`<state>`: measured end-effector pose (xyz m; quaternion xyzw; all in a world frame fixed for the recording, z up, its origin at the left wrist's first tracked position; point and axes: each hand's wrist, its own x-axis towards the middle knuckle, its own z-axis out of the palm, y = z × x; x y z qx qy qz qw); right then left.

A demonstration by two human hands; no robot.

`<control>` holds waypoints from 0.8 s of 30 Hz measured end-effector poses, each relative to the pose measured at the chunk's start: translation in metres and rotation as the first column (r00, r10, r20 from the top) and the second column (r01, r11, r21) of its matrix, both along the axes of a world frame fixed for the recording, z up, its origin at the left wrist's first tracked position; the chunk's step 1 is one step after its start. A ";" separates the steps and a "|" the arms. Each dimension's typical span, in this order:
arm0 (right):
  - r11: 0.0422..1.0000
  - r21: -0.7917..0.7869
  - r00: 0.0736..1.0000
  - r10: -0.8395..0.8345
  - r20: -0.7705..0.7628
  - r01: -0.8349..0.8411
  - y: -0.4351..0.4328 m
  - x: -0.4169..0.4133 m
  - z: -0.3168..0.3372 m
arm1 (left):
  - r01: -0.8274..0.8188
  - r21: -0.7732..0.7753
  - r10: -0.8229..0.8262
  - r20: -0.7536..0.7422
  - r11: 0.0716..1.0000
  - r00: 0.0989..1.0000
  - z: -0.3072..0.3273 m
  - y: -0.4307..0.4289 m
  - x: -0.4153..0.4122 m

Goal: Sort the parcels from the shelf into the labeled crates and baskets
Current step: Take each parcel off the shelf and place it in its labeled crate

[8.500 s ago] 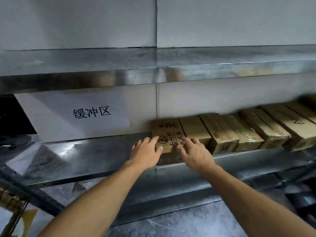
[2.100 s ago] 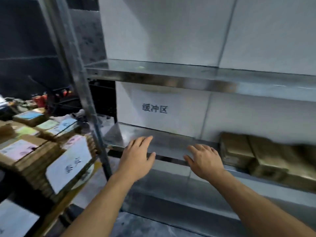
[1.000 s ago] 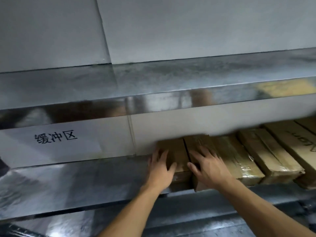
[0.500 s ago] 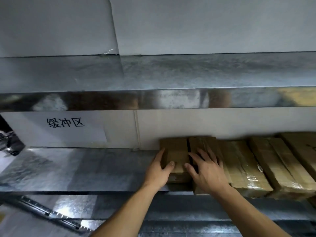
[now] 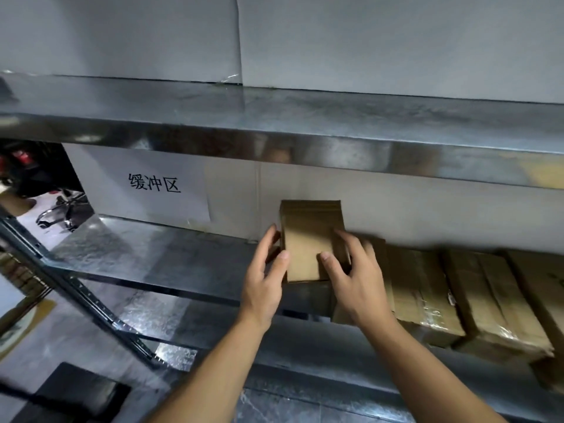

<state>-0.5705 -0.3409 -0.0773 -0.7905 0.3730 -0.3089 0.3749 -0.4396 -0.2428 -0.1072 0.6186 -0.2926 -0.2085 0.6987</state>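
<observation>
You have the parcel (image 5: 308,242) between both hands at the front edge of the shelf (image 5: 146,254), at the left end of the row of parcels (image 5: 433,288) that runs off toward the shelf's right end. Your left hand (image 5: 265,282) grips its left long side, thumb laid on the upper face and fingers curled out of sight behind. Your right hand (image 5: 357,282) grips the right long side the same way, thumb on the face near the lower corner. The parcel's long axis runs away from you toward the back wall (image 5: 412,209), and it is tipped up: its far end stands higher than the tops of its neighbours, its near end low by your palms. I cannot tell whether that near end rests on the shelf or hangs just clear of it. Both hands are equally near, one per side, so the pull should come straight back along the long axis, out over the front edge. The right side sits just beside the next parcel, so mind your right fingers don't drag it along. No labeled crate or basket shows plainly here — the paper sign (image 5: 152,184) on the back wall to the left marks only the shelf.
</observation>
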 end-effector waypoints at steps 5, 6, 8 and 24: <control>1.000 -0.020 0.994 0.004 0.111 -0.002 0.010 -0.016 -0.001 | -0.093 0.041 0.094 -0.005 0.995 0.996 0.011 0.016 -0.015; 0.999 -0.025 0.992 0.023 0.127 -0.020 0.013 -0.020 -0.001 | -0.097 0.068 0.098 -0.008 0.993 0.995 0.012 0.019 -0.019; 0.999 -0.009 0.986 0.047 0.158 -0.046 0.018 -0.024 -0.002 | -0.066 0.094 0.069 -0.029 0.993 0.997 0.014 0.022 -0.025; 0.938 0.242 0.966 0.222 0.131 -0.249 0.074 -0.053 0.019 | -0.084 -0.150 0.085 0.000 0.985 0.996 0.017 0.080 -0.063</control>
